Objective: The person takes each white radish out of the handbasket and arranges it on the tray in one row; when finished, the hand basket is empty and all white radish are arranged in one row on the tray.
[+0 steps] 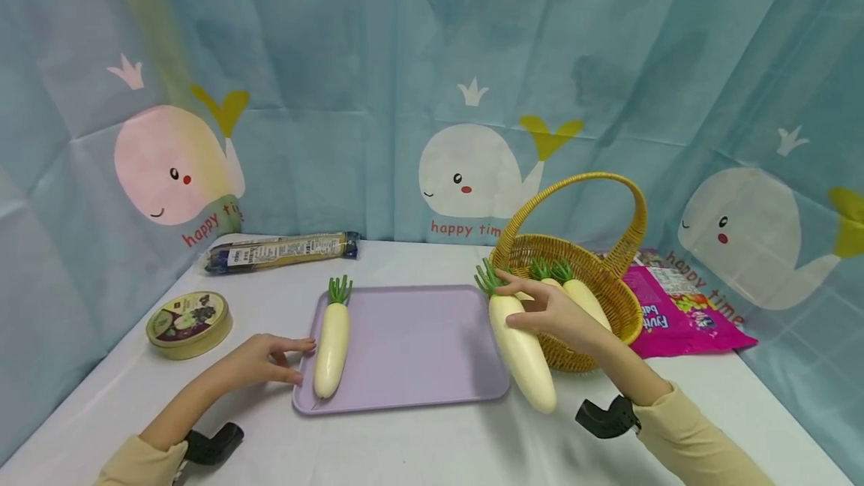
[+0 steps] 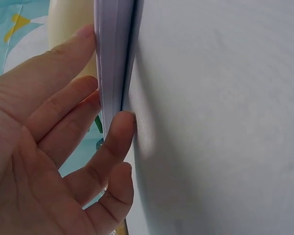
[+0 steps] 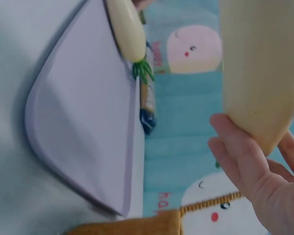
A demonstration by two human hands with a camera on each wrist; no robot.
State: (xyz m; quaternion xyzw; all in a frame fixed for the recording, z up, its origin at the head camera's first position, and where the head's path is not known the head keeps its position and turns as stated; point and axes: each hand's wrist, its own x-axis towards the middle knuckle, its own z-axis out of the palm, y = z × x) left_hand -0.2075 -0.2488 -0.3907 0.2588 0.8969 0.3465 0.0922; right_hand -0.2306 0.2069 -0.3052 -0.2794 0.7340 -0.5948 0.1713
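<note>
My right hand grips a white radish with short green stalks near its top end. The radish is tilted in the air, between the basket and the tray's right edge. At the left rim of the light purple tray, the fingers of my left hand touch the edge, fairly straight. Another white radish lies lengthwise on the tray's left side, stalks pointing away. Two more radishes, one of them a white radish in plain sight, lie in the yellow wicker basket, partly hidden by my right hand.
A round tin stands left of the tray. A long clear-wrapped packet lies at the back left. Pink snack bags lie right of the basket, whose tall handle arches upward. A whale-print curtain hangs behind the table.
</note>
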